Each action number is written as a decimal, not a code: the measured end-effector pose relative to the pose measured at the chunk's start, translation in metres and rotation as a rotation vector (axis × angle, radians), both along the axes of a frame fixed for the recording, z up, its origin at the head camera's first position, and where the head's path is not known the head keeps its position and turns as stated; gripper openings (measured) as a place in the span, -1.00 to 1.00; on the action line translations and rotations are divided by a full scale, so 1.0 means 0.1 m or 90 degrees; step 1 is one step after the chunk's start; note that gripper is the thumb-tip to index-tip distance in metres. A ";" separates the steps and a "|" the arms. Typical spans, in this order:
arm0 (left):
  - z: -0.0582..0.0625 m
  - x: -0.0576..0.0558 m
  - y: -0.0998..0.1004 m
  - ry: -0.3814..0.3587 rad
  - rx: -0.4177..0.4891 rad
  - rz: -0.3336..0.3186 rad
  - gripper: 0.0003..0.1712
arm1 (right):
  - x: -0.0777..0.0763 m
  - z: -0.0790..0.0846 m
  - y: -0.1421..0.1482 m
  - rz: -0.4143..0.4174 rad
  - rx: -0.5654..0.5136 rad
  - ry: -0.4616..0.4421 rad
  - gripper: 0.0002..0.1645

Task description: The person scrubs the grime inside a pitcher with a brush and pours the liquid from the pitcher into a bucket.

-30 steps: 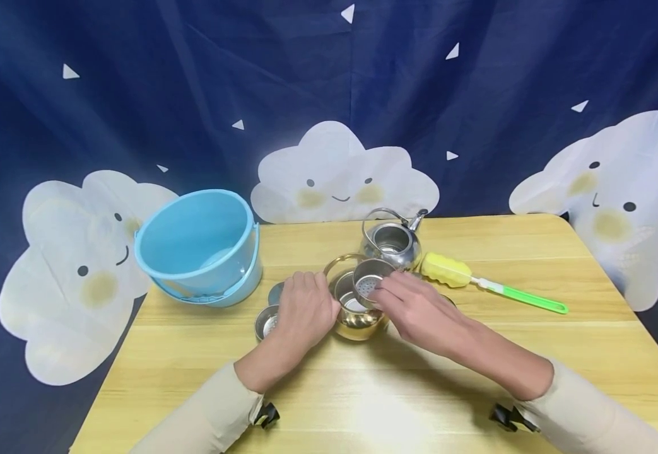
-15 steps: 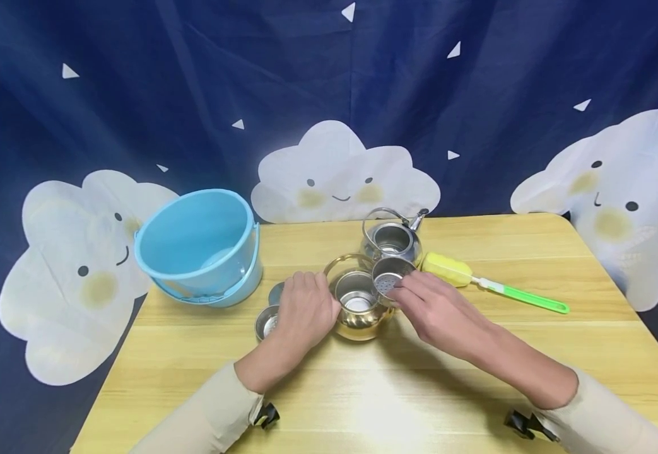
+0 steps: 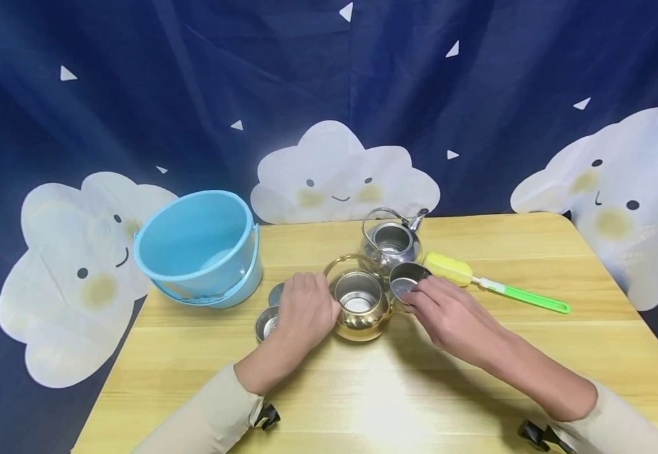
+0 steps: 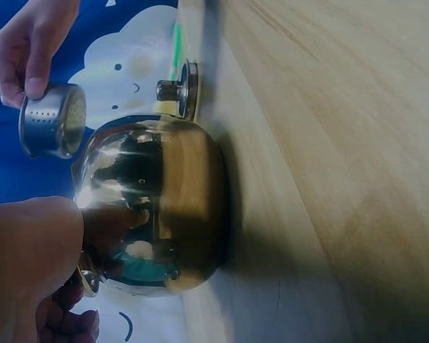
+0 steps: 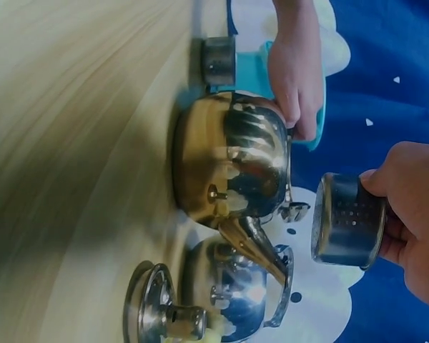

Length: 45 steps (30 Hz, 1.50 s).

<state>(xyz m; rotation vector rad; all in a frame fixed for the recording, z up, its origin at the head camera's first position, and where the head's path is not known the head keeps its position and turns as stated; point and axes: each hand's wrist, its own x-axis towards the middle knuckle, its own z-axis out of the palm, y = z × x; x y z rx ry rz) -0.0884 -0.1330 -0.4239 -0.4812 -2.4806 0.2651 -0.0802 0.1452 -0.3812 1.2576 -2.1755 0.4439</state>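
Observation:
A shiny gold teapot [image 3: 361, 309] stands uncovered on the wooden table. My left hand [image 3: 308, 306] grips its handle at the left side, fingers curled in the left wrist view. My right hand [image 3: 448, 315] pinches the rim of a perforated metal tea strainer [image 5: 349, 220], holding it in the air just right of the teapot's mouth. Behind the gold teapot is a silver teapot [image 3: 393, 243], also uncovered. A knobbed metal lid [image 5: 157, 307] lies on the table, seen in both wrist views; my right hand hides it from the head view.
A light blue bucket [image 3: 198, 252] stands at the back left. A second strainer [image 3: 266, 325] and a grey disc [image 3: 275, 294] are partly hidden by my left hand. The yellow sponge brush [image 3: 449, 269] with green handle lies at the right. A blue cloud-print curtain [image 3: 329, 75] hangs behind.
My right hand has moved the strainer rightward from over the gold teapot's mouth to beside it, uncovering the opening. My left hand has stayed on the handle.

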 end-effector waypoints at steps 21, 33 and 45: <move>0.00 0.00 -0.02 0.000 0.012 -0.004 -0.80 | 0.12 -0.29 0.14 -0.023 0.043 0.002 -0.52; -0.02 0.00 -0.01 0.021 0.013 -0.008 -0.80 | 0.18 -0.50 0.08 -0.020 0.058 -0.031 -0.75; -0.02 0.00 0.00 0.005 0.011 -0.002 -0.81 | 0.20 -0.61 0.06 -0.018 0.058 -0.032 -0.80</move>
